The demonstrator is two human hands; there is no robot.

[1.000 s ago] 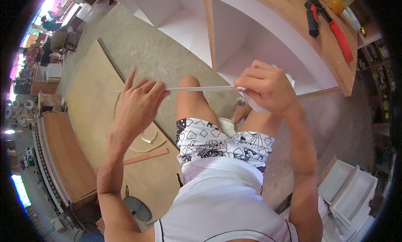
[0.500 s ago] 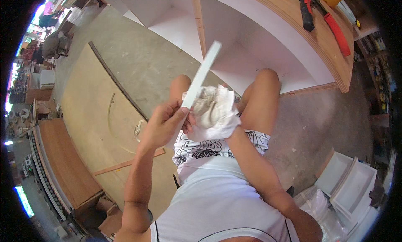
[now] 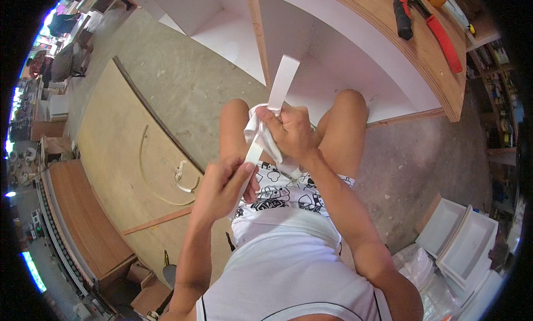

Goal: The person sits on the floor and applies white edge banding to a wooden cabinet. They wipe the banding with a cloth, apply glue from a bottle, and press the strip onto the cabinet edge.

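Observation:
A flat white strip point(image 3: 285, 79) slants upward in front of me, its far end free above my knees. Near its lower end, my left hand point(image 3: 226, 182) pinches it between thumb and fingers. Farther up, my right hand point(image 3: 290, 131) is closed round the strip with a white cloth point(image 3: 265, 143) wrapped about it. The thumb presses the cloth on the strip, and part of the cloth hangs down below that hand. The stretch of strip under the cloth is hidden.
Ahead stands a white cabinet point(image 3: 333, 54) with open compartments and plywood edges. Red-and-black handled pliers point(image 3: 444, 43) lie on its wooden top. A large plywood board point(image 3: 116, 138) is at left, with a thin curved strip on it. White drawers point(image 3: 469, 243) sit at lower right beside clear plastic wrap.
My right hand, earlier covered by the spread cloth beside the strip, now grips the strip through it. My left hand has moved slightly down and right.

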